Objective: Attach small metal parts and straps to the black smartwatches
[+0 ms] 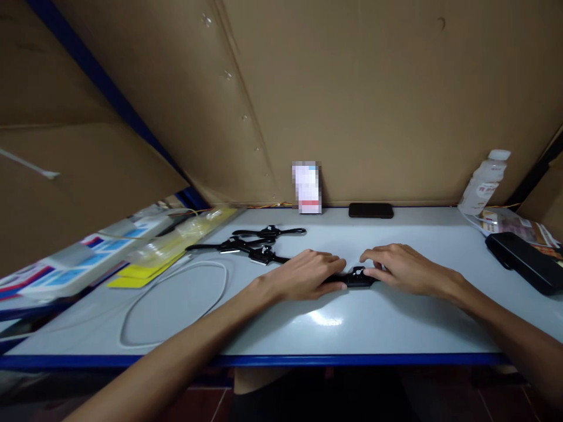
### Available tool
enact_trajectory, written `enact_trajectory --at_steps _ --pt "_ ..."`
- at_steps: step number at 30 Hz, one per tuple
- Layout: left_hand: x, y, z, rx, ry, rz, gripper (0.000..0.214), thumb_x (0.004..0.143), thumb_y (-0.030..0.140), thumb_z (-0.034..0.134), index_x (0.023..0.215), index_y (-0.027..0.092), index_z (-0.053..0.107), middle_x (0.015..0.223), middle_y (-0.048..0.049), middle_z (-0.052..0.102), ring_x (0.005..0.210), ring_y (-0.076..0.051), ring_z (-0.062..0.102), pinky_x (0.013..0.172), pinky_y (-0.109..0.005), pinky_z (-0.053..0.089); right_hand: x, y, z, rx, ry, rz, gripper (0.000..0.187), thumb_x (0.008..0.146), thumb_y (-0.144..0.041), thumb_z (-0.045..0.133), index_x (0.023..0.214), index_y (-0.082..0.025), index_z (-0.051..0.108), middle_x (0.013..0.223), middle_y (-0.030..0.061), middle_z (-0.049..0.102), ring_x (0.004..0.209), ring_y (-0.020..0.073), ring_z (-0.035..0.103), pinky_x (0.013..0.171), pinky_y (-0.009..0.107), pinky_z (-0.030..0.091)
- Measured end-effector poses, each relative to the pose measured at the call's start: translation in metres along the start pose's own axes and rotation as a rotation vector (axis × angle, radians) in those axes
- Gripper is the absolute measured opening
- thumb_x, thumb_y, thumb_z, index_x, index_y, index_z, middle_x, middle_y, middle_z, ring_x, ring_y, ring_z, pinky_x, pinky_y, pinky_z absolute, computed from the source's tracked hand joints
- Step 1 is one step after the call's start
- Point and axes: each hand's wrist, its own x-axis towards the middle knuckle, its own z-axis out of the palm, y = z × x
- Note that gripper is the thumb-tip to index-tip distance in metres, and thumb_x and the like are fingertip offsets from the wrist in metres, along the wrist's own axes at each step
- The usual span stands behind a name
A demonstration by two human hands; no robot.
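A black spokeshave (358, 278) with a silvery fitting at its middle lies on the table in front of me. My left hand (313, 273) is closed over its left handle, thumb along the near side. My right hand (402, 271) has curled fingers, with the thumb against the right part of the body; its palm hides most of the right handle. To the left of my hands are more black spokeshaves: one at the back (270, 232), one overlapping in the middle (231, 244), and one nearer (264, 255) whose right handle runs toward my left hand.
A lit phone (309, 187) leans on the cardboard wall, beside a dark phone (370, 210) lying flat. At right stand a bottle (484, 183) and a black case (525, 261). A white cable (176, 271) loops at left, near yellow sheets (141, 272) and boxes (99, 258).
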Motion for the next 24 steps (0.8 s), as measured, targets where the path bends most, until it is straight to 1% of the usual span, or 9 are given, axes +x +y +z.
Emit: enact_trajectory --at_steps 3,7,10,13,15,17,19,21,24 --pt "0.002 0.001 0.0 0.017 0.012 0.004 0.034 0.107 0.047 0.045 0.093 0.018 0.058 0.087 -0.0043 0.066 0.072 -0.02 0.062 0.059 -0.033 0.034 0.007 -0.005 0.008 -0.119 0.042 -0.019 0.026 0.107 -0.036 0.047 0.108 -0.019 0.066 0.096 0.0073 0.07 0.074 0.0187 0.062 0.063 0.031 0.035" --pt "0.004 0.005 0.0 0.041 0.022 -0.008 0.036 0.106 0.049 0.049 0.095 0.018 0.062 0.086 -0.0057 0.068 0.071 -0.02 0.064 0.056 -0.033 0.032 0.011 -0.01 0.02 -0.3 0.057 -0.047 0.025 0.107 -0.029 0.045 0.098 -0.018 0.066 0.093 0.0071 0.068 0.068 0.0178 0.06 0.056 0.031 0.026" --pt "0.005 0.005 0.0 0.046 0.026 -0.017 0.036 0.105 0.051 0.051 0.097 0.018 0.064 0.087 -0.0055 0.07 0.072 -0.021 0.066 0.055 -0.032 0.033 0.013 -0.006 0.028 -0.399 0.07 -0.089 0.024 0.108 -0.025 0.043 0.097 -0.019 0.063 0.089 0.0059 0.068 0.065 0.0187 0.061 0.053 0.032 0.022" --pt "0.006 0.004 0.0 0.037 0.032 -0.019 0.035 0.104 0.052 0.053 0.098 0.019 0.065 0.089 -0.005 0.071 0.074 -0.02 0.068 0.056 -0.032 0.034 0.014 -0.002 0.035 -0.487 0.079 -0.128 0.019 0.103 -0.013 0.045 0.098 -0.02 0.061 0.087 0.0043 0.069 0.068 0.0202 0.065 0.053 0.032 0.023" --pt "0.006 0.003 0.0 0.026 0.039 -0.019 0.035 0.104 0.051 0.053 0.096 0.019 0.065 0.09 -0.005 0.072 0.076 -0.02 0.069 0.056 -0.032 0.035 0.014 -0.003 0.038 -0.53 0.072 -0.12 0.023 0.097 -0.003 0.045 0.099 -0.021 0.06 0.086 0.0036 0.07 0.071 0.0204 0.067 0.053 0.031 0.025" --pt "0.006 0.004 0.001 0.011 0.047 -0.017 0.035 0.104 0.05 0.053 0.094 0.019 0.064 0.091 -0.0048 0.072 0.078 -0.02 0.069 0.057 -0.031 0.035 0.014 -0.005 0.04 -0.558 0.06 -0.088 0.028 0.092 0.001 0.046 0.1 -0.021 0.06 0.086 0.0038 0.071 0.071 0.0201 0.068 0.053 0.031 0.026" --pt "0.006 0.005 0.002 -0.006 0.055 -0.019 0.034 0.104 0.05 0.054 0.092 0.02 0.064 0.09 -0.0039 0.073 0.078 -0.019 0.069 0.058 -0.03 0.036 0.014 -0.008 0.042 -0.572 0.068 -0.062 0.028 0.091 0.001 0.046 0.101 -0.02 0.06 0.085 0.0044 0.071 0.071 0.0205 0.069 0.053 0.031 0.027" --pt "0.007 0.004 0.001 -0.021 0.064 -0.038 0.036 0.102 0.054 0.056 0.09 0.021 0.064 0.088 -0.0021 0.072 0.076 -0.018 0.069 0.057 -0.029 0.036 0.015 -0.007 0.044 -0.576 0.107 -0.058 0.025 0.093 -0.001 0.046 0.101 -0.02 0.061 0.085 0.0043 0.071 0.072 0.021 0.069 0.053 0.031 0.027" --pt "0.003 -0.011 -0.004 -0.022 0.111 -0.15 0.041 0.101 0.06 0.054 0.094 0.022 0.066 0.091 -0.0023 0.072 0.08 -0.019 0.069 0.062 -0.028 0.041 0.017 -0.001 0.048 -0.57 0.166 -0.087 0.02 0.098 -0.004 0.049 0.099 -0.021 0.06 0.086 0.0029 0.069 0.072 0.0204 0.068 0.054 0.031 0.024"
